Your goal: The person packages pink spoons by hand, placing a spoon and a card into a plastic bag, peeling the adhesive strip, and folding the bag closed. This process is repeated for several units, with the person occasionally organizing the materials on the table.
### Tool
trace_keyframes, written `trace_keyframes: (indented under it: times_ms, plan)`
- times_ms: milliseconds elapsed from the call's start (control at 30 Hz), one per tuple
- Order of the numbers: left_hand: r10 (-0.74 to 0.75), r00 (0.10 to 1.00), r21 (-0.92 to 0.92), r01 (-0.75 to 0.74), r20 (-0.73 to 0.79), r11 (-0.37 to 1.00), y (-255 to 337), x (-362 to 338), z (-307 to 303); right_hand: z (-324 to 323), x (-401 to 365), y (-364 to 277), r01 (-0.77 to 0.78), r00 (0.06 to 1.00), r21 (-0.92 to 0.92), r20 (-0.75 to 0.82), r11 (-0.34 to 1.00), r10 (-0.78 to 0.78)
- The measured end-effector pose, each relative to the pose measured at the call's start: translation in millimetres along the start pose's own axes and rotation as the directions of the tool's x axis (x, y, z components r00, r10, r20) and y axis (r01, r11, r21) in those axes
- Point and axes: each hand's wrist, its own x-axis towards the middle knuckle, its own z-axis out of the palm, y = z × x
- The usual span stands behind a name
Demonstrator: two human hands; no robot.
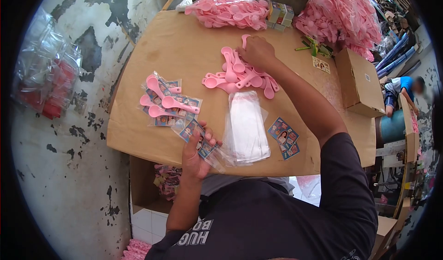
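Note:
My left hand [197, 154] is closed on a clear plastic bag with a blue printed card [191, 130] in it, over the table's front edge. My right hand [257, 52] reaches to the far side of a pile of pink spoons [251, 77], its fingers closed on a pink spoon [245, 39] whose end sticks out past them. Left of the pile lie bagged cards [174, 83] with several pink spoons [170, 102] on top. A stack of clear plastic bags [249, 131] lies between my arms. Loose blue cards [283, 135] lie to its right.
Big bags of pink spoons [228, 8] stand at the table's back, beside bundled cards [280, 14]. A cardboard box [359, 82] sits at the right edge, near green strips [318, 47]. A peeling wall [78, 167] borders the left; another person [400, 89] is at far right.

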Motion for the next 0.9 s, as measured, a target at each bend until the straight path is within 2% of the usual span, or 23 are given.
trace_keyframes:
  times_ms: [33, 67, 133, 167, 233, 267, 333, 367, 500, 600, 667, 733, 800, 833, 900]
  plan:
    - [0.006, 1.0, -0.002, -0.005, 0.008, 1.0, -0.1, 0.1, -0.4, 14.0, 6.4, 5.7, 0.073, 0.967, -0.006, -0.243, 0.997, -0.072]
    - [0.002, 1.0, 0.003, -0.002, 0.01, 1.0, 0.2, 0.7, -0.2, 12.8, 12.1, 8.9, 0.068, 0.967, -0.003, -0.247, 0.998, -0.067]
    - [0.02, 1.0, 0.024, -0.02, -0.001, 1.0, -0.8, 0.1, 0.1, 10.1, 19.9, 16.5, -0.048, 0.997, 0.14, 0.065, 0.989, 0.039]
    - [0.02, 1.0, 0.025, -0.02, -0.003, 1.0, -1.3, 0.5, -0.7, 7.9, 23.4, 21.1, -0.048, 0.997, 0.142, 0.067, 0.989, 0.038]
    - [0.033, 0.999, 0.035, -0.033, 0.003, 0.999, -2.0, 1.3, -3.4, 3.5, 21.5, 33.2, -0.023, 0.972, 0.256, 0.231, 0.967, -0.038]
    - [0.031, 1.0, 0.034, -0.031, -0.004, 0.999, -2.9, 2.1, -4.1, 2.4, 16.8, 39.2, -0.026, 0.971, 0.258, 0.238, 0.966, -0.038]
    - [0.021, 1.0, 0.031, -0.021, 0.017, 0.999, -1.8, 4.0, -4.7, -3.9, 8.8, 43.7, 0.021, 0.982, 0.249, 0.174, 0.968, -0.066]
    - [0.014, 1.0, 0.019, -0.014, 0.02, 1.0, -1.0, 4.7, -3.6, -7.7, 5.5, 45.4, 0.008, 0.975, 0.32, 0.207, 0.947, -0.078]
    - [0.006, 0.999, 0.071, -0.01, 0.05, 0.997, 0.2, 6.9, -4.6, -8.8, -1.5, 55.5, 0.018, 0.974, 0.405, 0.199, 0.914, -0.108]
    - [0.029, 0.998, 0.068, -0.033, 0.054, 0.997, 0.1, 5.3, -4.4, -9.4, -8.2, 54.7, 0.051, 0.988, 0.344, 0.118, 0.938, -0.097]
    - [0.049, 0.997, 0.06, -0.053, 0.064, 0.997, -2.3, 6.2, -5.7, -13.3, -16.0, 52.3, 0.161, 0.983, 0.325, -0.136, 0.932, -0.123]
    - [0.064, 0.997, 0.066, -0.067, 0.047, 0.996, -2.5, 2.3, -8.7, -48.6, -50.4, 30.8, 0.202, 0.972, 0.409, -0.196, 0.89, -0.131]
    - [0.138, 0.988, 0.007, -0.139, 0.064, 0.99, -3.7, 1.9, -7.6, -75.1, -88.5, 19.5, 0.197, 0.98, 0.591, -0.114, 0.783, -0.161]
    - [0.152, 0.985, -0.012, -0.152, 0.076, 0.988, -3.0, 0.7, -2.1, -87.4, -110.2, 11.8, 0.175, 0.984, 0.609, -0.11, 0.773, -0.137]
    - [0.158, 0.986, -0.02, -0.158, 0.049, 0.987, -4.4, -0.2, 3.0, -110.3, -155.4, -0.5, 0.036, 0.998, 0.575, -0.063, 0.818, 0.0]
